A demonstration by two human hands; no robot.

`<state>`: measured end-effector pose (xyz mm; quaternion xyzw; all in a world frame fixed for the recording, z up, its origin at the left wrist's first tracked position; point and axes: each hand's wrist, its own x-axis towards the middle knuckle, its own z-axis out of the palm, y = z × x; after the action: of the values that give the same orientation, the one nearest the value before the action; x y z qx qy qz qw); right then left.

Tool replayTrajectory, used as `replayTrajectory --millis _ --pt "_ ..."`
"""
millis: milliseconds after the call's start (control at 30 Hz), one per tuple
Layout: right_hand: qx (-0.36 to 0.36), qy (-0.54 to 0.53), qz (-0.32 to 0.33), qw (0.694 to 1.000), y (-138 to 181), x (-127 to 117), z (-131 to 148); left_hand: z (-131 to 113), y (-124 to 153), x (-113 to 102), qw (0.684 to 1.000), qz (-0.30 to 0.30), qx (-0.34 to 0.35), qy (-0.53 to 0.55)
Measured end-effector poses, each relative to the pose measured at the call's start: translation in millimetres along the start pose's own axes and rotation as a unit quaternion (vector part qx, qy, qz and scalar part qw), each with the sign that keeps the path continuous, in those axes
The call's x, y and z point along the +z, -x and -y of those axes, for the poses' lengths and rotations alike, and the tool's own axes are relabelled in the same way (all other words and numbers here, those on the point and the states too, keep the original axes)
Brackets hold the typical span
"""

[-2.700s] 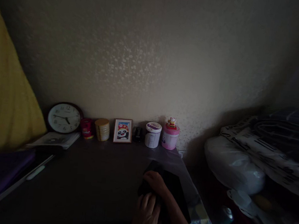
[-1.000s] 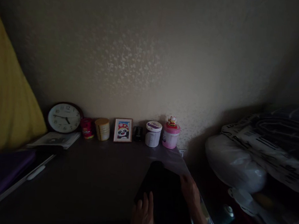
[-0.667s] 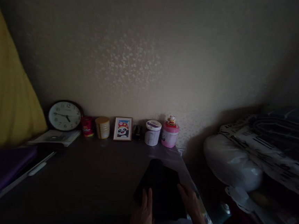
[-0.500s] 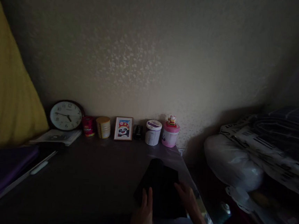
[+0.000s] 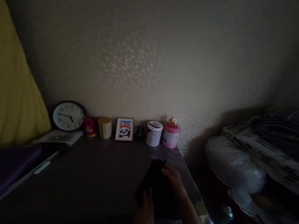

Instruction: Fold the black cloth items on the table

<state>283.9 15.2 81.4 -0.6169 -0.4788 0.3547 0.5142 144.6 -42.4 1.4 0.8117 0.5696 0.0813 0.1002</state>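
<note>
A folded black cloth [image 5: 151,182] lies on the dark table [image 5: 91,180] near its right edge. My left hand [image 5: 144,214] rests flat on the cloth's near edge, fingers stretched out. My right hand [image 5: 173,180] lies on top of the cloth toward its far end, fingers extended and pressing it down. The room is dim, and the lower parts of both hands run off the bottom of the view.
Along the wall stand a clock [image 5: 68,116], a red tin [image 5: 90,126], a gold tin [image 5: 104,128], a small framed picture [image 5: 124,129], a white tub [image 5: 154,133] and a pink tub [image 5: 171,136]. Books [image 5: 58,137] lie left. Bedding and bags [image 5: 242,158] pile up right.
My right hand slid from the cloth's right edge up and left onto its far top part. My left hand stayed on the near edge. The view shifted slightly.
</note>
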Motion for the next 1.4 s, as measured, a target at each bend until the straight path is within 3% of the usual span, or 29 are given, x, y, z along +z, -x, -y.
replayTrajectory --millis 267,500,567,700,800,900,1067,1200,1300,1400 --pt "0.011 0.010 0.035 0.999 -25.3 46.1 -23.6 1.6 -1.7 -3.2 1.000 0.026 0.004 -0.004" --pt "0.001 0.176 0.051 0.983 -31.6 56.5 -32.3 5.1 3.0 -16.8 0.995 0.092 -0.013 0.028" --pt "0.001 0.205 0.064 0.977 -31.8 58.1 -32.0 9.8 7.5 -14.8 0.997 0.064 -0.009 0.032" --pt "-0.025 0.240 0.076 0.968 -28.5 59.8 -28.9 11.5 12.6 -16.6 0.996 -0.085 0.007 0.024" --pt "-0.051 0.227 0.104 0.967 -25.3 58.9 -26.1 6.2 7.1 -22.4 0.982 -0.177 0.063 0.036" --pt "-0.088 0.210 0.152 0.962 -23.1 57.1 -24.1 4.6 -2.3 -21.3 0.968 -0.220 0.112 0.042" --pt "-0.135 0.229 0.168 0.949 -13.7 53.8 -22.1 13.7 -13.9 11.3 0.943 -0.288 0.167 -0.020" --pt "-0.220 0.232 0.153 0.935 5.0 46.7 -23.7 15.4 -19.0 48.3 0.926 -0.353 0.135 -0.017" --pt "-0.280 0.252 0.129 0.918 13.9 38.6 -30.8 13.6 -18.2 59.5 0.940 -0.320 0.116 -0.014" --pt "-0.311 0.268 0.114 0.905 6.3 32.4 -42.7 11.9 -14.4 54.9 0.955 -0.275 0.109 -0.022"
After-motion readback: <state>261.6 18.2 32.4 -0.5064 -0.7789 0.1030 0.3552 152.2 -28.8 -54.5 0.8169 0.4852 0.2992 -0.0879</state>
